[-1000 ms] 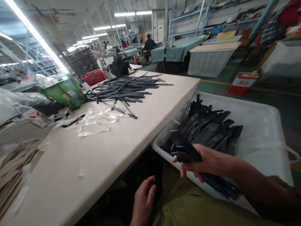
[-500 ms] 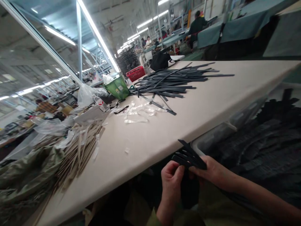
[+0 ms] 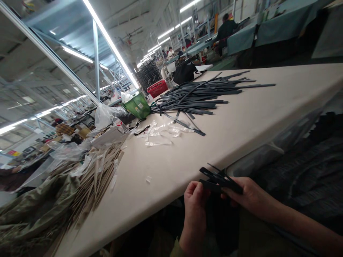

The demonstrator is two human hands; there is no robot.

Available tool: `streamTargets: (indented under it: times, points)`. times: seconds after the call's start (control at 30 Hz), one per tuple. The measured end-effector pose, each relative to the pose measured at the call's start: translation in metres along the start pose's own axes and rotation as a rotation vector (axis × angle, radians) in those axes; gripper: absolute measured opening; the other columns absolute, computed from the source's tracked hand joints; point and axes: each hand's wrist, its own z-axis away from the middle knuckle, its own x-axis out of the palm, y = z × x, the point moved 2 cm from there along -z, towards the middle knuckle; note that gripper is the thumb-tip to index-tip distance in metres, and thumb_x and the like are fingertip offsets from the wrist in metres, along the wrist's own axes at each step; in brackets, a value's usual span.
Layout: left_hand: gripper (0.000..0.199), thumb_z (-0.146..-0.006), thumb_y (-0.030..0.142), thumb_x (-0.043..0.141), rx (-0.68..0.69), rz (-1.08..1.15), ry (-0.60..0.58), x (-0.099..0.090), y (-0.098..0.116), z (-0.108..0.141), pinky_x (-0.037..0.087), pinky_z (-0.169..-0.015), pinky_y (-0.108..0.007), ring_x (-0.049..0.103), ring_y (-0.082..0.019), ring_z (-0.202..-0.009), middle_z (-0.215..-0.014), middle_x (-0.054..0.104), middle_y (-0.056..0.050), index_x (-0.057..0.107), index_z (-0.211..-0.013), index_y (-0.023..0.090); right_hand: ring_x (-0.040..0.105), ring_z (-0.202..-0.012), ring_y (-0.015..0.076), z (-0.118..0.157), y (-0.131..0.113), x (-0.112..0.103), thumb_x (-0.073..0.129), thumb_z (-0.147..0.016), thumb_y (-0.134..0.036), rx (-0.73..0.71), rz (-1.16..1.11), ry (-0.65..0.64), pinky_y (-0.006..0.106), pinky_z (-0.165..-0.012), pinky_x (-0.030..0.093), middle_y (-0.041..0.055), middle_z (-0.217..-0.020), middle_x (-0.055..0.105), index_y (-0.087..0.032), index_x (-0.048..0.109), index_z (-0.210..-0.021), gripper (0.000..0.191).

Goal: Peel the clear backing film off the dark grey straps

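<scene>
My right hand [image 3: 253,195] clamps flat black strips [image 3: 218,181], fanned out beyond its grip — my left hand [image 3: 194,205], upright alongside, pinches one end.

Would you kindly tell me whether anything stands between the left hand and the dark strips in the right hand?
Nothing visible does: the left hand touches the end of one among the dark strips bunched in the right hand.
</scene>
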Motion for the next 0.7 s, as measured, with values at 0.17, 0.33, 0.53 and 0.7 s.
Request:
streamTargets:
  times: [0.17, 0.33, 0.53, 0.7]
  points:
    - [0.033, -0.077, 0.05, 0.072, 0.141, -0.374, -0.025, -0.009, 0.042, -0.046, 0.051, -0.073, -0.026, 0.066, -0.015, -0.075, -0.077, 0.07, -0.003, 0.067, -0.076, 0.017, 0.058, -0.05, 0.0145, -0.007, 0.008, -0.007, 0.063, -0.082, -0.062, 0.131, -0.14, -0.108, 0.024, -0.048, 0.042, 0.0034, -0.064, 0.067, -0.015, 0.066, -0.078, 0.047]
    - [0.029, -0.093, 0.031, 0.05, 0.371, -1.32, 0.015, -0.008, 0.105, -0.121, 0.046, -0.102, -0.038, 0.063, -0.025, -0.114, -0.117, 0.071, -0.011, 0.07, -0.109, 0.018, 0.058, -0.049, 0.0138, -0.005, 0.018, -0.014, 0.065, -0.079, -0.067, 0.176, -0.269, -0.162, 0.024, -0.047, 0.041, 0.004, -0.063, 0.067, -0.014, 0.07, -0.086, 0.054]
    - [0.05, -0.077, 0.015, 0.066, 0.432, -1.587, 0.241, -0.01, 0.144, -0.197, 0.019, -0.119, -0.047, 0.028, -0.031, -0.146, -0.152, 0.045, -0.015, 0.061, -0.127, 0.017, 0.061, -0.055, 0.0144, 0.002, 0.015, -0.025, 0.068, -0.079, -0.063, 0.136, -0.405, -0.102, 0.025, -0.052, 0.046, 0.0077, -0.072, 0.071, -0.012, 0.073, -0.088, 0.051]
    - [0.016, -0.07, 0.012, 0.071, 0.447, -1.612, 0.235, -0.006, 0.15, -0.216, 0.03, -0.112, -0.043, 0.048, -0.032, -0.13, -0.117, 0.072, -0.013, 0.074, -0.084, 0.02, 0.06, -0.054, 0.0146, 0.003, 0.024, -0.027, 0.072, -0.075, -0.063, 0.167, -0.479, -0.045, 0.026, -0.052, 0.047, 0.0088, -0.076, 0.073, -0.013, 0.074, -0.085, 0.051]
